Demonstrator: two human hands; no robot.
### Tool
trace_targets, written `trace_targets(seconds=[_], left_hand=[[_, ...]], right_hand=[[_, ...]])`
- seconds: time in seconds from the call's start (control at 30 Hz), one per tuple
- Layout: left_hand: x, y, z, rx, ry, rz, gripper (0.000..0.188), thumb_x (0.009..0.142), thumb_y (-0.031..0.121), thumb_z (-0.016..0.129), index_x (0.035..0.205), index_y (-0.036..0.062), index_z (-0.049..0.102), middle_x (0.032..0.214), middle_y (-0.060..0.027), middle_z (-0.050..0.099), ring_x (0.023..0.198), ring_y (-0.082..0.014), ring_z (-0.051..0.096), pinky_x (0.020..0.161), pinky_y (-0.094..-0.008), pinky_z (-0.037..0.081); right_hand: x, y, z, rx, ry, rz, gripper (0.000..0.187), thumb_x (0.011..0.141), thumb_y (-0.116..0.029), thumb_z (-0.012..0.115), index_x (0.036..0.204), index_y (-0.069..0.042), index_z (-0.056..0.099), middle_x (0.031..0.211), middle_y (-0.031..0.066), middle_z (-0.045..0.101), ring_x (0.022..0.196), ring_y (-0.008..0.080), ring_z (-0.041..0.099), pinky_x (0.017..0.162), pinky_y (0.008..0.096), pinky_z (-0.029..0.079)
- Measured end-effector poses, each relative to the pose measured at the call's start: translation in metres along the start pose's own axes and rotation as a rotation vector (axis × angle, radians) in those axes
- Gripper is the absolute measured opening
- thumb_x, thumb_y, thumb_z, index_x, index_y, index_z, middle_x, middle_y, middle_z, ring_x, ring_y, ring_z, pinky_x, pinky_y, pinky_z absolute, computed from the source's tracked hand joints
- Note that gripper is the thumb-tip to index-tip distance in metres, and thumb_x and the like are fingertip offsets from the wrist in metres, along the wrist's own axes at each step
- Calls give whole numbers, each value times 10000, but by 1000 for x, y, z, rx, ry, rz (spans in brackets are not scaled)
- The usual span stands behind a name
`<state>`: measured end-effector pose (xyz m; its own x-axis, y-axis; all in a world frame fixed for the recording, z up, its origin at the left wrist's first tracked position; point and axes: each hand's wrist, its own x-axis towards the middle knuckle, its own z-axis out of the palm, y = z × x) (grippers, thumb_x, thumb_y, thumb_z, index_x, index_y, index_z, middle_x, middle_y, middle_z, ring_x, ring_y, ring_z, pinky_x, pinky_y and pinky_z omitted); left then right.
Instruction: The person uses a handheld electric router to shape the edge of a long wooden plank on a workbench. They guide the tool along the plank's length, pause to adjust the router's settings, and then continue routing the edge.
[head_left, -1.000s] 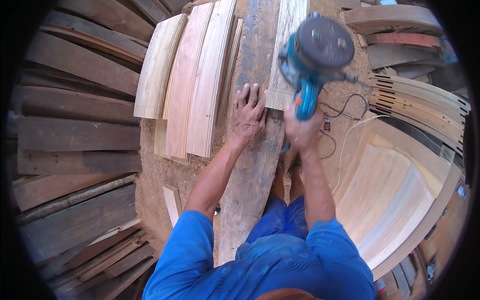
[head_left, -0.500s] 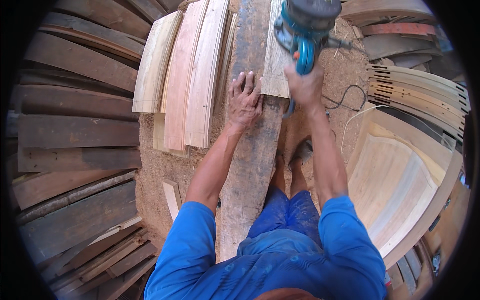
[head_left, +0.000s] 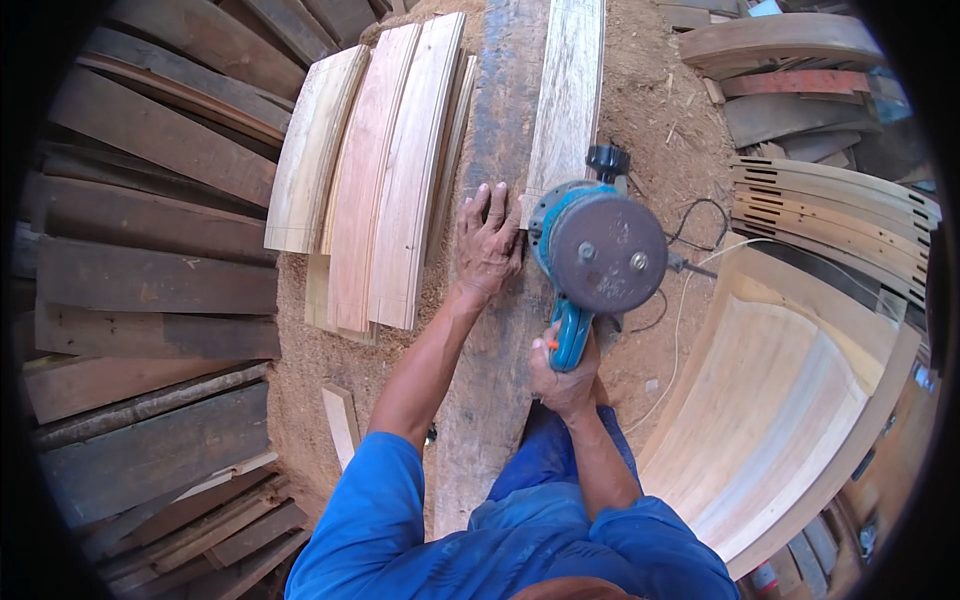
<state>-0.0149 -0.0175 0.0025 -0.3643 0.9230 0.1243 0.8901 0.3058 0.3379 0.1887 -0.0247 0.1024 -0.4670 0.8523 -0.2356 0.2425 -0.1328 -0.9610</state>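
My right hand [head_left: 564, 383] is wrapped round the rear handle of a teal router [head_left: 605, 255] with a round dark top. The router sits at the near end of a pale, narrow board [head_left: 568, 95], partly covering that end. This board lies lengthwise on a thick, stained wooden beam [head_left: 500, 360]. My left hand [head_left: 488, 240] presses down on the beam with its fingers stretched out, its right edge touching or very close to the board's near left corner. The router's bit is hidden beneath its body.
Several pale moulded boards [head_left: 350, 170] lie left of the beam on sawdust. Dark planks [head_left: 150, 250] are stacked along the far left. At right stand a curved wooden panel in a frame [head_left: 760, 390], slotted slats [head_left: 830, 205] and a thin cable [head_left: 682, 345].
My right hand has drawn the router back toward me along the board to its near end. The left hand stays on the beam, and the view has shifted a little.
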Motion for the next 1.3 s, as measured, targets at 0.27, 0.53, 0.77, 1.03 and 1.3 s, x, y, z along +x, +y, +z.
trace_targets(seconds=[0.27,0.53,0.77,1.03,1.3], left_hand=[[-1,0,1,-51,5,-23,610,844,191,718,1430,138,559,1545,-181,453,1424,-428,389,1173,-570,297],[29,-10,-28,-346,-82,-79,487,778,127,640,1262,85,680,1339,-199,630,1278,-435,519,1119,-494,389],[196,18,-27,-556,61,-610,478,903,136,547,1372,40,555,1091,-234,689,1046,-428,636,962,-507,476],[253,48,37,-217,240,-762,256,959,182,536,1155,23,581,1043,-224,576,986,-405,560,887,-509,455],[256,53,30,-129,181,-775,232,950,168,560,1110,2,588,1027,-201,570,977,-388,563,867,-493,461]], right_hand=[[117,-21,5,-94,116,-242,261,831,-76,696,1048,26,594,844,82,628,759,164,637,716,337,530],[258,-30,-1,-82,149,-292,320,808,-93,693,1087,43,617,900,134,674,778,204,680,739,354,541],[336,-45,2,-24,147,-281,310,806,-77,685,1093,17,615,843,69,647,746,177,654,748,338,535],[436,-58,-1,-16,136,-366,309,788,-56,675,1078,27,612,825,61,639,754,150,644,758,315,526],[566,-86,-5,-83,171,-418,354,776,-94,682,1105,30,642,939,122,704,845,202,689,830,354,546]])
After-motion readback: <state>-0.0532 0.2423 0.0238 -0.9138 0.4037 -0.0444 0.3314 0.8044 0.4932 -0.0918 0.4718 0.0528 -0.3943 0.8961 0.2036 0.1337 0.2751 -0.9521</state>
